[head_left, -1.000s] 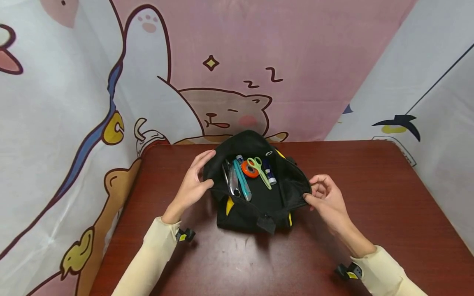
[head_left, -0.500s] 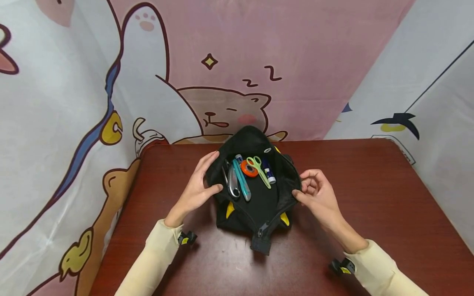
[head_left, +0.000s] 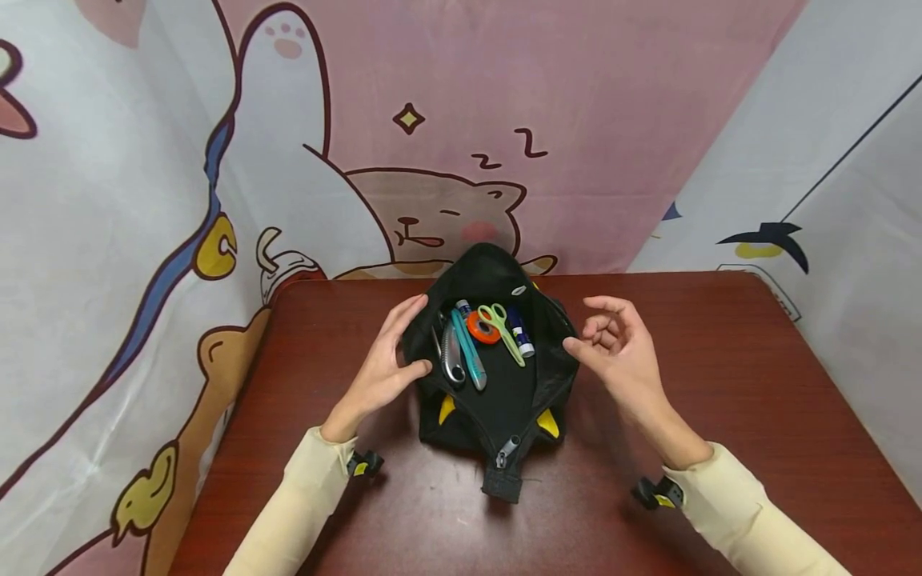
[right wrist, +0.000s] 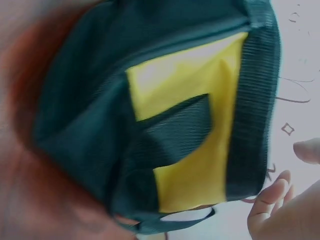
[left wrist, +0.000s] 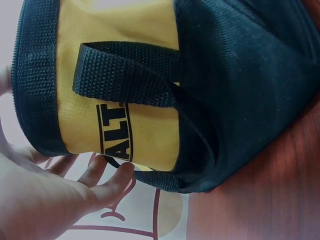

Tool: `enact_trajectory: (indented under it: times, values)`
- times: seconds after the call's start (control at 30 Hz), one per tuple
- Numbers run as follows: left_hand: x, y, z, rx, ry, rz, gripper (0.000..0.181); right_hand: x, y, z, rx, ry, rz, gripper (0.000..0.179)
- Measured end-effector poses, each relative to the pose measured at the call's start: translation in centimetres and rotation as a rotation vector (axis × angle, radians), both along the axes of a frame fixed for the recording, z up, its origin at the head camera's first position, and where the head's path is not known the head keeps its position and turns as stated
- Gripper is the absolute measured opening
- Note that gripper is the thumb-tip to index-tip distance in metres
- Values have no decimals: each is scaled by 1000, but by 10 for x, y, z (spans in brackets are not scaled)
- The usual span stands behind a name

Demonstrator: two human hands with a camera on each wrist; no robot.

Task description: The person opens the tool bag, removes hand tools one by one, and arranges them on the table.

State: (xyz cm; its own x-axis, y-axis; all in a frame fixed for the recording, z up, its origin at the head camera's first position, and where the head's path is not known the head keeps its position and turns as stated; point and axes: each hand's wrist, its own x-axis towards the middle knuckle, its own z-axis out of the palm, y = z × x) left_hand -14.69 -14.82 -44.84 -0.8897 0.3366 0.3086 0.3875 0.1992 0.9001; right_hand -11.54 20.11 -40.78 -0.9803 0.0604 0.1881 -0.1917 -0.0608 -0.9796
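Note:
A black and yellow tool bag [head_left: 497, 416] stands unzipped on the table, its mouth spread wide. My left hand [head_left: 385, 356] holds its left side near the rim, thumb toward the front and fingers toward the back. In the left wrist view those fingers [left wrist: 120, 175] lie along the yellow panel [left wrist: 145, 145]. Off the bag's right side, my right hand [head_left: 623, 360] is apart from the rim with fingers loosely bent, holding nothing. Inside the bag lie green scissors [head_left: 513, 344], an orange tape roll [head_left: 483, 328], a teal utility knife [head_left: 470, 352], a silver cutter [head_left: 451, 356] and a blue glue stick [head_left: 520, 332].
The bag sits toward the back of a reddish-brown wooden table [head_left: 720, 384]. Behind it hangs a cartoon-printed cloth [head_left: 612, 120]. A black strap loop [left wrist: 125, 75] sticks out from the bag's left end, and a zipper tab [head_left: 502, 484] juts from its front.
My right hand has let go of the bag's right rim and moved slightly away. That rim has drawn inward, and the front zipper tab has swung down toward me. The left hand stays on the bag.

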Motion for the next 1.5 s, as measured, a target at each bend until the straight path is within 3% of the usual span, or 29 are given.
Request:
enact_trajectory:
  times: [0.37, 0.6, 0.73, 1.0, 1.5]
  values:
    - [1, -1, 0, 4, 7, -5, 89, -21, -23, 46, -109, 86, 68, 57]
    - [1, 0, -1, 4, 18, -10, 88, -35, -41, 69, -107, 128, 132, 52]
    - [1, -1, -2, -3, 23, -10, 88, -48, -52, 75, -77, 130, 163, 50]
    - [1, -1, 0, -9, 16, -14, 89, -69, -74, 57, 101, 127, 252, 50]
    - [0, 1, 3, -22, 4, 9, 91, -89, -82, -5, 382, 69, 383, 59]
